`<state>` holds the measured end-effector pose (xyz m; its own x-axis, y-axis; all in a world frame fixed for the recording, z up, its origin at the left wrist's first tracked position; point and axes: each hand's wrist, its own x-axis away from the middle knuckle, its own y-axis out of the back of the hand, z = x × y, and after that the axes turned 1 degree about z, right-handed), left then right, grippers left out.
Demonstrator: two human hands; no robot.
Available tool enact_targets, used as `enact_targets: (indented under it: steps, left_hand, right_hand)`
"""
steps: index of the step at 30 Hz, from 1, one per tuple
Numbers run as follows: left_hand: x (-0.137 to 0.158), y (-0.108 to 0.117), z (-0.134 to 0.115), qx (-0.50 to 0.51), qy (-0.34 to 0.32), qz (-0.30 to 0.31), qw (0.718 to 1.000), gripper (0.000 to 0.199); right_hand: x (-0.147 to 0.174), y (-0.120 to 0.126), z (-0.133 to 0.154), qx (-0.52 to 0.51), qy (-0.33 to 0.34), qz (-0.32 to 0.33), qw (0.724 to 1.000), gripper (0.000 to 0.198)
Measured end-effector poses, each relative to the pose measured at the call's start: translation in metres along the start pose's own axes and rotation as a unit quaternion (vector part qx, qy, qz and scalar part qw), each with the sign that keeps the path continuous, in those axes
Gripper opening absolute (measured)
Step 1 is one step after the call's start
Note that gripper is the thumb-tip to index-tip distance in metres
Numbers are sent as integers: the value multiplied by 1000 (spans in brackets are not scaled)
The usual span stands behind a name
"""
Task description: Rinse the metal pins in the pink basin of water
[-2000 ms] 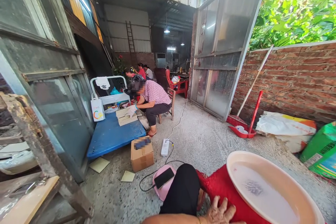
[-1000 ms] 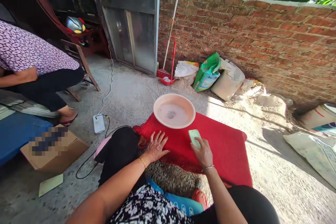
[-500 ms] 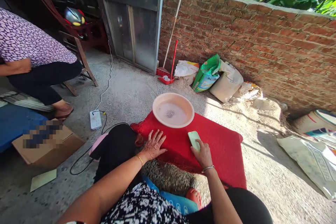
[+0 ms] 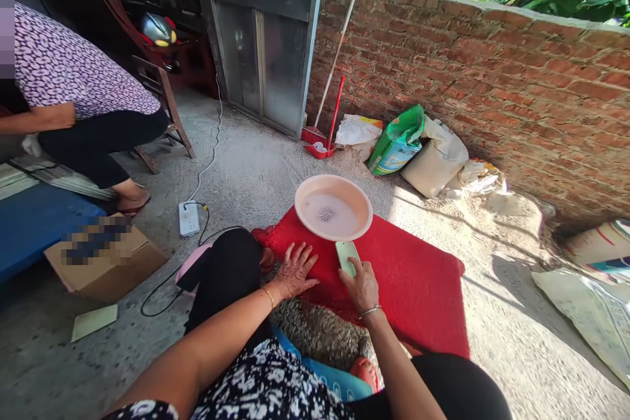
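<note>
My left hand [image 4: 294, 272] lies flat with fingers spread on the left part of a red cloth [image 4: 413, 275], which is spread in front of my knees. In my right hand [image 4: 361, 285] is a flat, pale green scrub brush [image 4: 347, 254], pressed against the cloth; its underside is hidden. Just beyond the brush, a round, pale pink basin [image 4: 298, 207] holds cloudy liquid and stands at the cloth's far edge.
On the left, a person [image 4: 83, 72] crouches by a wooden chair [image 4: 170, 102]. A cardboard box [image 4: 121, 269] and a white power strip [image 4: 189, 218] lie on the floor. Sacks [image 4: 433, 161] and a red dustpan [image 4: 319, 151] line the brick wall [image 4: 443, 79].
My right hand has slid the scrub brush leftward over the red cloth, closer to the basin and my left hand. My left hand stays flat on the cloth. The view has shifted slightly left.
</note>
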<state>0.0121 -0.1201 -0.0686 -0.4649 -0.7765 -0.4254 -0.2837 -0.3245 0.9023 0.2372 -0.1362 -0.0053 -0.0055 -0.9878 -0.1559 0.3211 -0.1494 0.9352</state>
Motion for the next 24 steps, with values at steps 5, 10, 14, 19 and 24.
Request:
enact_targets:
  steps: [5, 10, 14, 19, 24]
  left_hand:
    - [0, 1, 1, -10, 3, 9, 1000, 72]
    - [1, 0, 1, 0, -4, 1, 1000, 71]
    - [1, 1, 0, 17, 2, -12, 1000, 68]
    - [-2, 4, -1, 32, 8, -8, 999, 67]
    - [-2, 4, -2, 38, 4, -9, 999, 66]
  right_hand:
    - [-4, 18, -31, 39, -112, 1, 993, 45]
    - [14, 27, -44, 16, -162, -41, 986, 47]
    - [45, 3, -6, -32, 31, -25, 999, 44]
    - [65, 11, -43, -4, -32, -42, 999, 43]
    - [77, 58, -118, 40, -283, -134, 949, 54]
